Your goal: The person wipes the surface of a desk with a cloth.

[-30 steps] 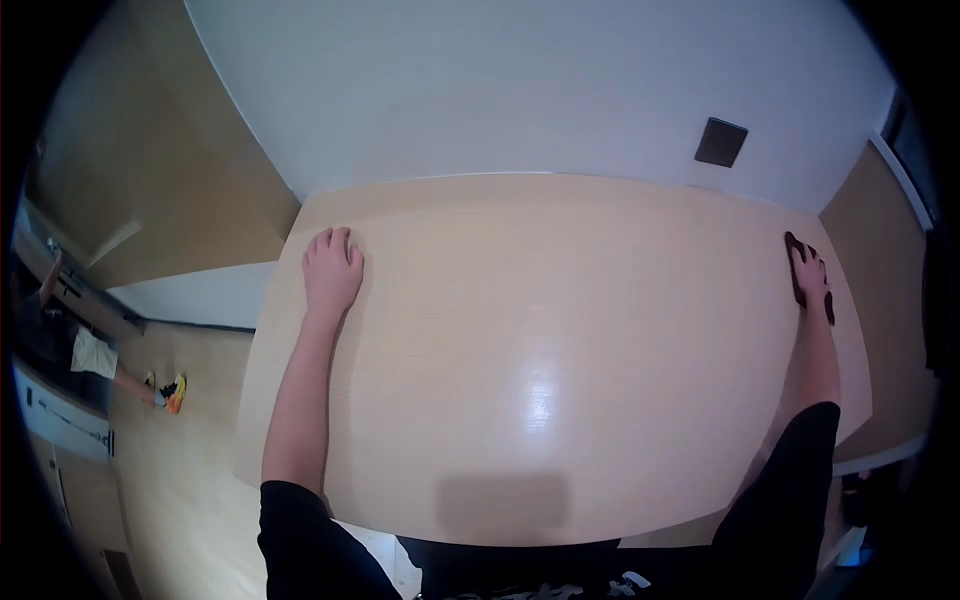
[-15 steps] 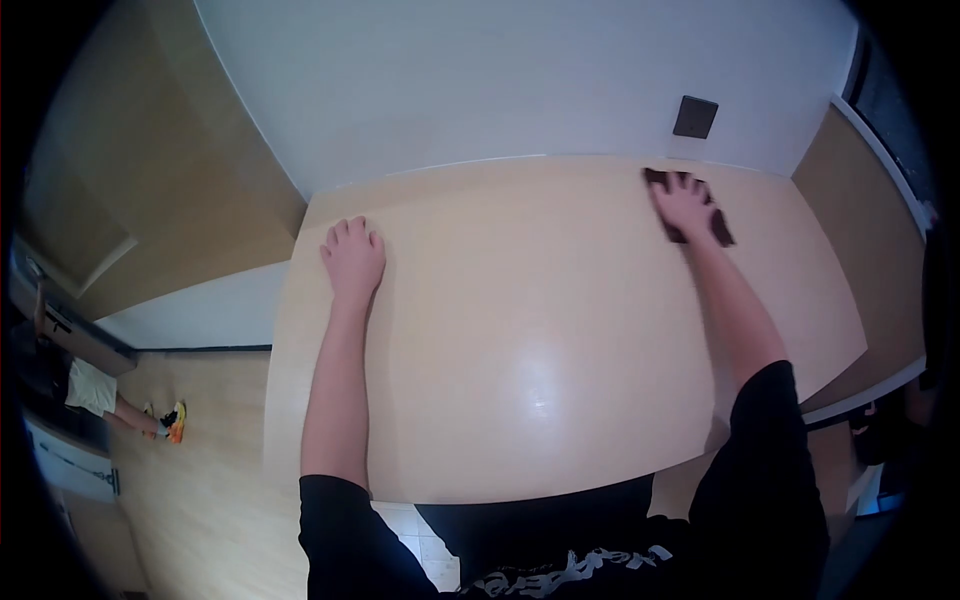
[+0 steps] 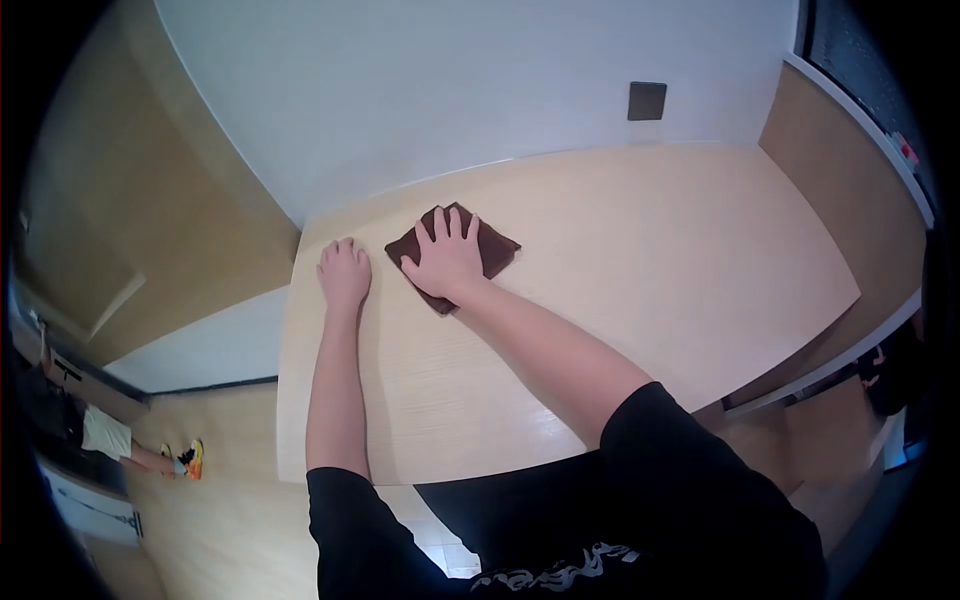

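A dark brown cloth lies spread on the light wooden table, left of its middle. My right hand rests flat on the cloth, palm down with the fingers spread, and the cloth's corners stick out around it. Just to the left, near the table's left edge, my left hand lies palm down on the bare wood with its fingers slightly apart and holds nothing. A narrow strip of wood separates this hand from the cloth.
A dark square plate is on the pale wall behind the table. At the far left a person in light shorts stands on the floor. A wooden panel borders the table's right side.
My right hand has swept the cloth from the table's right end leftward, close to my left hand. My left hand has stayed near the left edge. The camera view has shifted.
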The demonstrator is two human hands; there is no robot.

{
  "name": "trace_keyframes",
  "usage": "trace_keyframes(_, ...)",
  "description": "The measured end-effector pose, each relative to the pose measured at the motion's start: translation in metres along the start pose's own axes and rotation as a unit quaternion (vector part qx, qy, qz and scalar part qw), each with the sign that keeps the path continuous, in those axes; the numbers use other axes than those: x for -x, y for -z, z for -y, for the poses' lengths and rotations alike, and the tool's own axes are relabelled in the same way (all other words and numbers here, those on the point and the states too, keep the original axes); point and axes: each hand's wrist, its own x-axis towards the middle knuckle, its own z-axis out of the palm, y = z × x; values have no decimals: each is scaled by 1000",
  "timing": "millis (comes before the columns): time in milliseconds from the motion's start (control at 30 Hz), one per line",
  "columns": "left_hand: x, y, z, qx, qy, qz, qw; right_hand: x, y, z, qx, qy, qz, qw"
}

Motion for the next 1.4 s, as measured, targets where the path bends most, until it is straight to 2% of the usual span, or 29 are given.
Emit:
trace_keyframes(100, -3, -7, 10, 25, -19, -6, 999, 2, 6, -26, -31, 11, 2, 999)
trace_keyframes(200, -2, -4, 10, 39, -31, -7, 999, -2, 19, -81, -7, -37, -25, 999)
trace_keyframes(367, -8, -9, 22, 61, -59, -2, 996, 2, 50, -230, 43, -153, -70, 985)
trace_keyframes(433, -7, -4, 20, 78, -62, 8, 995, 15, 77, -294, 39, -194, -48, 979)
trace_keyframes(567, -4, -3, 19, 100, -47, 11, 994, 56, 105, -428, 67, -214, -66, 972)
trace_keyframes(633, -1, -4, 22, 112, -47, 21, 992, 80, 126, -478, 67, -211, -72, 973)
trace_keyframes(700, -6, -7, 25, 124, -54, 24, 991, 98, 136, -523, 90, -251, -79, 961)
trace_keyframes(800, 0, -9, 23, 129, -47, 10, 991, 115, 153, -556, 89, -319, -86, 940)
trace_keyframes(900, 3, -1, 15, 129, -33, 31, 991, 117, 158, -579, 100, -340, -98, 930)
trace_keyframes(967, 8, -2, 16, 168, -19, 8, 985, 119, 158, -605, 97, -330, -108, 933)
trace_keyframes(1033, 7, 4, 9, 147, -27, 11, 989, 116, 154, -629, 72, -295, -142, 942)
trace_keyframes(1100, 10, 12, 4, 120, -52, 11, 991, 116, 175, -608, -47, -236, -91, 966)
trace_keyframes(1133, 9, 15, 1, 115, -59, 7, 992, 115, 162, -633, -56, -210, -158, 963)
trace_keyframes(1167, 8, 17, -1, 102, -49, -1, 994, 113, 174, -617, -79, -218, -108, 967)
trace_keyframes(1200, 11, 17, -2, 91, -43, -3, 995, 112, 155, -666, -138, -231, -149, 952)
trace_keyframes(1233, 16, 17, -2, 80, -20, -5, 997, 112, 154, -688, -52, -279, -137, 949)
trace_keyframes(1300, 13, 17, -6, 62, -30, -8, 998, 109, 152, -701, -16, -326, -139, 935)
trace_keyframes(1400, 14, 18, -10, 43, -20, -20, 999, 108, 147, -716, -6, -318, -151, 936)
